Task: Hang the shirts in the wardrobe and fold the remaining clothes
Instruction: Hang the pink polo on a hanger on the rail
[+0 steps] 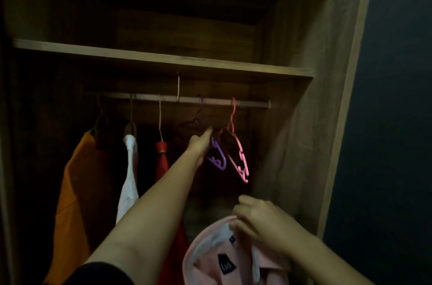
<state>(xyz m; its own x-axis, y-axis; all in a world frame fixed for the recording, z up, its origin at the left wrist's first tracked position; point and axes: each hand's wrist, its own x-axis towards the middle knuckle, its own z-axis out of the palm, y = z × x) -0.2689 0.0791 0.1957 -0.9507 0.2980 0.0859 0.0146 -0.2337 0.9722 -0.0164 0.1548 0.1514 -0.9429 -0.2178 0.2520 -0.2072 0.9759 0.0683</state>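
The pink shirt point(205, 268) is low in your view, in front of the open wardrobe point(315, 121), and its lower part is cut off by the frame edge. Your right hand point(264, 221) grips it at the collar with fingers curled into the cloth. Inside the collar sits a dark label point(226, 264) with pale lettering, too blurred to read. A small blue tag point(231, 239) above it is also unreadable.

Your left hand point(199, 144) is stretched up to the purple hanger point(219, 158), which hangs bare on the rail point(252, 103). The fingers meet the hanger's top, but in this dim light you cannot tell whether they close on it.

Just to the right, a pink hanger point(240, 158) hangs bare on the same rail. To the left hang a red shirt point(162, 161), a white shirt point(129, 182) and an orange shirt point(79, 186), the red one partly hidden behind your left arm. A shelf point(163, 60) runs above the rail. The wardrobe's depths are too dark to make out.
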